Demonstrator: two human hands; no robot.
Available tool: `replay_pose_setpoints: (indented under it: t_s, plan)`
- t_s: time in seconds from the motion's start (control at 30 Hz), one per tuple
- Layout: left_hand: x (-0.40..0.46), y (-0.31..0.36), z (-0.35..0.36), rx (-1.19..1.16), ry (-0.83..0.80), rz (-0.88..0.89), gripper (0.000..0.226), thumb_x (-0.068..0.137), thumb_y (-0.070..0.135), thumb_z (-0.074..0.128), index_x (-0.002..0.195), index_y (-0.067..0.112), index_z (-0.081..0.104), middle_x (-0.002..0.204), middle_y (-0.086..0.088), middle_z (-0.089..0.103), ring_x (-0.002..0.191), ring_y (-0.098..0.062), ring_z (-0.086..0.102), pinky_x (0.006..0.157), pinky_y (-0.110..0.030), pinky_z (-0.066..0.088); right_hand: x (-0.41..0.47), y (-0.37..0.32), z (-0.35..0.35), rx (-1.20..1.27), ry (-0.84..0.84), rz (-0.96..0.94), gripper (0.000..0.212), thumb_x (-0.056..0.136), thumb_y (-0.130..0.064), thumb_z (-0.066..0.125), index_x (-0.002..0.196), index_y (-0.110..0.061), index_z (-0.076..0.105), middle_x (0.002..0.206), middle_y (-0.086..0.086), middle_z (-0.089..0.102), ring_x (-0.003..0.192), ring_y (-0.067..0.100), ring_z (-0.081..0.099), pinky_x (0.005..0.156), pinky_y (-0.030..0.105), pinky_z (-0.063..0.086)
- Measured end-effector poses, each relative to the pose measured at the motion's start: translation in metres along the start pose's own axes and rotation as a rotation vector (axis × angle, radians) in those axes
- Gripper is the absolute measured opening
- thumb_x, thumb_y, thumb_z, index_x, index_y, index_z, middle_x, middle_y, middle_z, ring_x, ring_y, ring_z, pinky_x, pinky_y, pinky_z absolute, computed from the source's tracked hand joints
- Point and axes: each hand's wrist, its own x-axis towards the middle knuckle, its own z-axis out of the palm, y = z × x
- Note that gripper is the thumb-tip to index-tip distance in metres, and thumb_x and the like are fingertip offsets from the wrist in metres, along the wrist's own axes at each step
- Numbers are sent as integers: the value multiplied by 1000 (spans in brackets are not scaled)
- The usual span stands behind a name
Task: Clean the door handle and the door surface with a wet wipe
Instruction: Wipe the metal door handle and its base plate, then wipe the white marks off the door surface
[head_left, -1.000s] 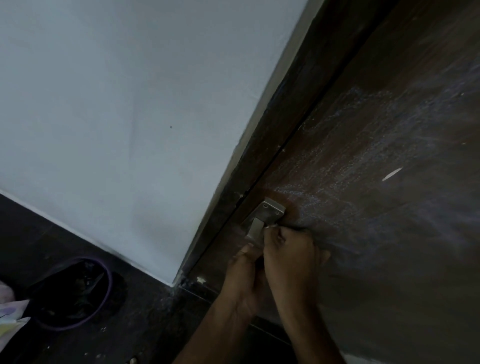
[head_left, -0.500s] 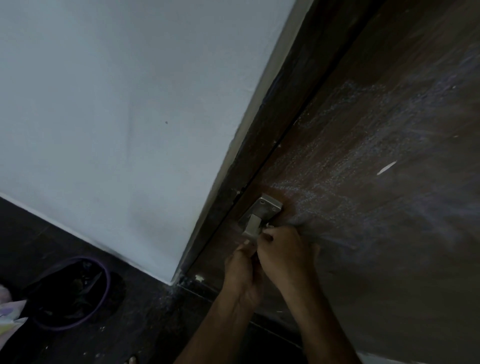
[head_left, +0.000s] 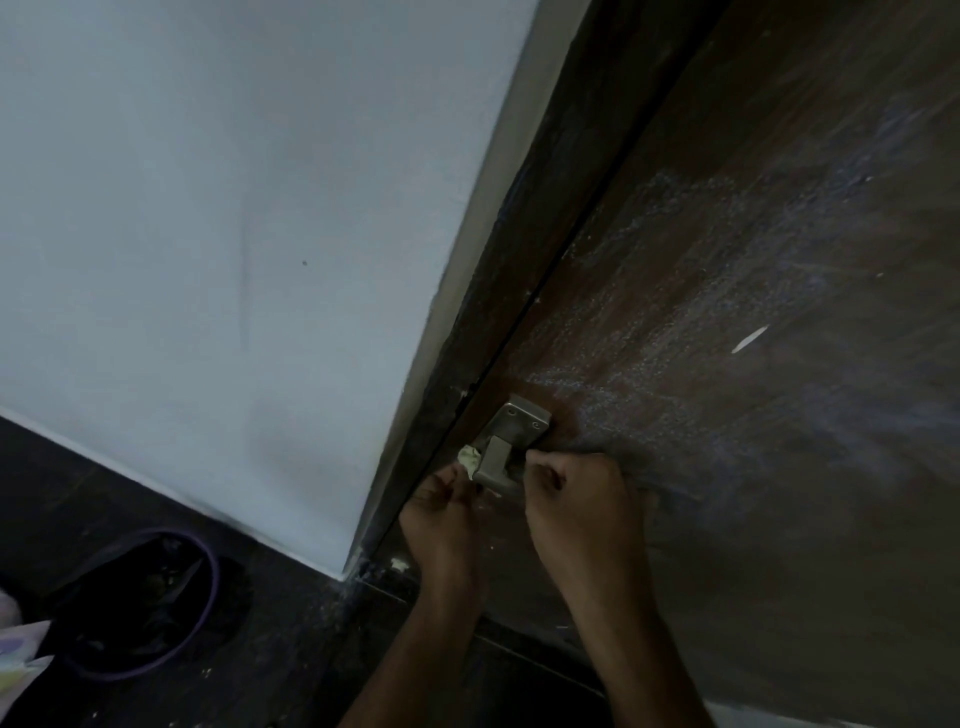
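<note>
While both hands curl at the handle (head_left: 511, 447), the left hand (head_left: 441, 506) pinches the crumpled wipe (head_left: 469, 458) against its left side. The right hand (head_left: 576, 499) is clenched just right of it; what it grips cannot be told. Beyond, the dark door (head_left: 753, 312) carries pale smears.

Dim overall, with soft, flat light brightest on the pale wall (head_left: 208, 208) at upper left; falls off to near-black over the floor (head_left: 291, 649) and the bin (head_left: 140, 603) at lower left. No glare, only a dull sheen on the metal door handle (head_left: 511, 441). Grainy and slightly soft throughout; dark door (head_left: 727, 312) murky, straight edges leaning with wide-angle distortion
</note>
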Motion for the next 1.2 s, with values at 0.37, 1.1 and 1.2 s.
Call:
replay_pose_setpoints:
  t_s: [0.37,1.1,1.2]
  plan:
    - [-1,6,1,-24,13,78,20,95,-3,58,89,9,73,85,-9,76,82,-20,71,77,-35,57,-8,1,-8,169,147,-50,26,95,-28,54,114,-29,71,107,-12,72,85,-1,65,94,36,55]
    - [-53,65,-8,-210,-191,-45,20,95,9,59,98,13,79,97,-14,78,98,-36,72,93,-53,54,-4,-12,22,34,457,-680,33,82,4,76,114,-4,74,110,7,69,100,14,69,86,28,60]
    - [-53,66,-4,-321,-147,-102,19,95,9,61,106,5,75,103,-19,76,103,-37,71,99,-54,52,7,-18,27,-4,656,-819,19,94,-5,64,110,-2,74,110,9,68,103,19,66,91,26,56]
